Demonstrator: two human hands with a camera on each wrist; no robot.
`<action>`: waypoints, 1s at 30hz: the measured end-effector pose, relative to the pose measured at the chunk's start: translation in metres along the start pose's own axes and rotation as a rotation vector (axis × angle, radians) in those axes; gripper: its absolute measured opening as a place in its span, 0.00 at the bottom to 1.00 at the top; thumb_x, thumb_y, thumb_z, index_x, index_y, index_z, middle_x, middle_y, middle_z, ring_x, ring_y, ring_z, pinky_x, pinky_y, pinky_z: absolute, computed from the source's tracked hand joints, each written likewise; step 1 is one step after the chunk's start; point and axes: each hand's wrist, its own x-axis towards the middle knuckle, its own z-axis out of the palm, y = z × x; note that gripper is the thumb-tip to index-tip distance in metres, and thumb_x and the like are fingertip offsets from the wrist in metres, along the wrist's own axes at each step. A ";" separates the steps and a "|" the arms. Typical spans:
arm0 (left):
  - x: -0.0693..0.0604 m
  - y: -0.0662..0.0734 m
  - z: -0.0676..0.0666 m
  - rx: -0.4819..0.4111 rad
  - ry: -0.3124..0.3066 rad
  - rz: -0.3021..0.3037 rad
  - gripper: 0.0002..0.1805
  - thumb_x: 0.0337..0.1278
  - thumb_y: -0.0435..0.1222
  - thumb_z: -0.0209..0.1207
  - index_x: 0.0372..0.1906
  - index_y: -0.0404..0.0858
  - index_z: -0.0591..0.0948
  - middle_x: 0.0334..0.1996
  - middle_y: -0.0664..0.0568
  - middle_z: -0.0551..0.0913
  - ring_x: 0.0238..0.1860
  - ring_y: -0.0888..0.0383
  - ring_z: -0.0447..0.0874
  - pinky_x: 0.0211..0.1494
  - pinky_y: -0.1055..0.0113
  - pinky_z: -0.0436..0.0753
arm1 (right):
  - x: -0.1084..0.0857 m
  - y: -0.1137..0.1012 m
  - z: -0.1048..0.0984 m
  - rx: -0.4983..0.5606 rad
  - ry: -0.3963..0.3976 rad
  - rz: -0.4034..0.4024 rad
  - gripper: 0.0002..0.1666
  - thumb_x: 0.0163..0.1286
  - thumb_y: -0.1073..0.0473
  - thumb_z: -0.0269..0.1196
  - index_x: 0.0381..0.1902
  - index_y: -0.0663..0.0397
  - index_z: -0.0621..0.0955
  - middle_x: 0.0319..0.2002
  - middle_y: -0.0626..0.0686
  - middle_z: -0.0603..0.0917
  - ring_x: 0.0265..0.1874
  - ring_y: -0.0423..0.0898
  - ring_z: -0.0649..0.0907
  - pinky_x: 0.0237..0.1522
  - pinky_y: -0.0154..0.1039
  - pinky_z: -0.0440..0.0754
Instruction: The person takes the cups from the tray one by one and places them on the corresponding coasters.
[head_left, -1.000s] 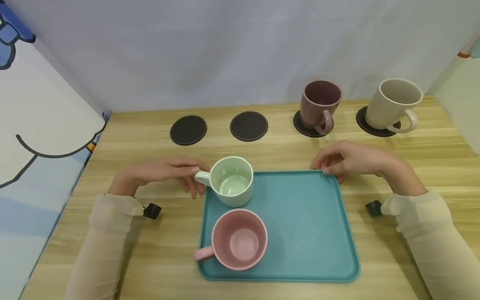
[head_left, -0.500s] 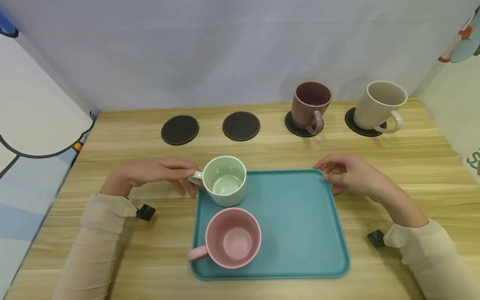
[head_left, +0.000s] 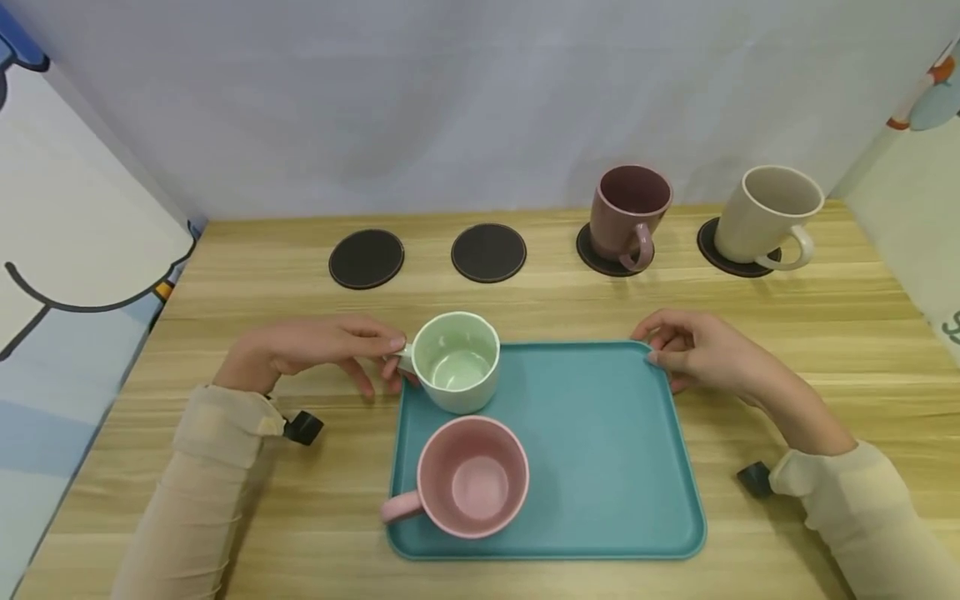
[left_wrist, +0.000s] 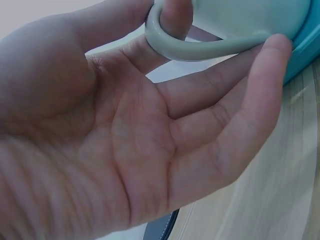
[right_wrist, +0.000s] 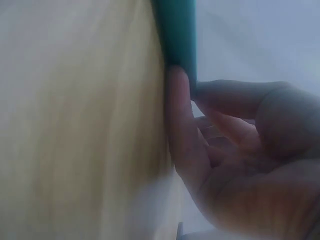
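Observation:
A pale green mug (head_left: 457,363) stands at the far left corner of a teal tray (head_left: 600,450). My left hand (head_left: 341,350) grips its handle (left_wrist: 200,50); in the left wrist view a finger passes through the loop, while the other fingers stretch out below it. On the tray's far right corner, my right hand (head_left: 693,350) pinches the rim, thumb on top. The right wrist view shows fingers against the teal edge (right_wrist: 180,35). Nearer to me on the tray sits a pink mug (head_left: 474,477), its handle pointing left over the rim.
Behind the tray lie two bare black coasters, one at the left (head_left: 367,259) and one in the middle (head_left: 489,252). Further right, a mauve mug (head_left: 626,221) and a cream mug (head_left: 757,221) stand on coasters. A pale cloth wall (head_left: 480,108) closes off the back.
My left fingers have gone from touching the green mug's handle to gripping it. The right hand has kept its place at the tray corner. The head view has shifted slightly.

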 end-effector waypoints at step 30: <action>0.010 0.001 0.003 0.004 0.013 0.095 0.23 0.83 0.42 0.50 0.29 0.32 0.77 0.44 0.39 0.91 0.51 0.47 0.91 0.57 0.59 0.86 | 0.002 0.001 0.000 0.007 -0.003 -0.015 0.16 0.77 0.66 0.61 0.60 0.58 0.78 0.43 0.59 0.79 0.34 0.42 0.82 0.33 0.43 0.90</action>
